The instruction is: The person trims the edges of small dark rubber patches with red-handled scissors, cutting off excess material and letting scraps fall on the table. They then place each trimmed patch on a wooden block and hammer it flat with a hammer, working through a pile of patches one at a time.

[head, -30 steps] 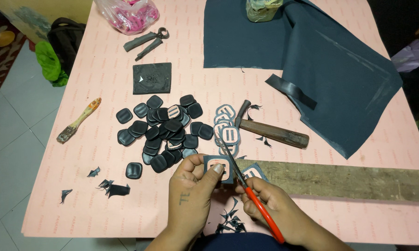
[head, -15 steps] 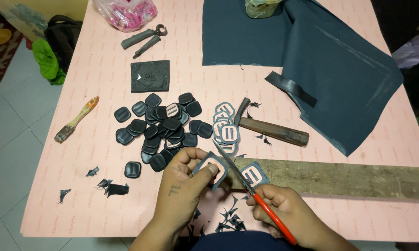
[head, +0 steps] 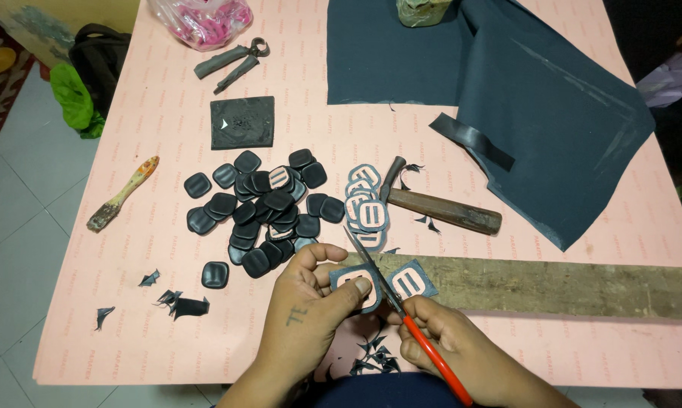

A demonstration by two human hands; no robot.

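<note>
Far left, a brush [head: 122, 194] lay on the pink table [head: 167, 317], dark offcuts [head: 182, 304] near the front edge. A pile of black rounded pieces [head: 261, 211] sat behind the left hand [head: 311, 313]. That hand was closed in a pinch, thumb on top, on a grey slotted piece [head: 356, 283] held just above the table at front centre. Scissors [head: 398, 306] with red handles were gripped in the closed right hand [head: 451, 351]; blades partly open, long axis running from lower right up to upper left, crossing the piece's right edge. So the piece lay left of the right hand, left hand nearer it. A 2nd slotted piece [head: 410, 279] rested on the wooden plank [head: 553, 285]. Further right: hammer [head: 439, 208], dark fabric [head: 522, 91]. Versus 0.5 s earlier, the piece sat slightly lower and the blades had moved further along it.
</note>
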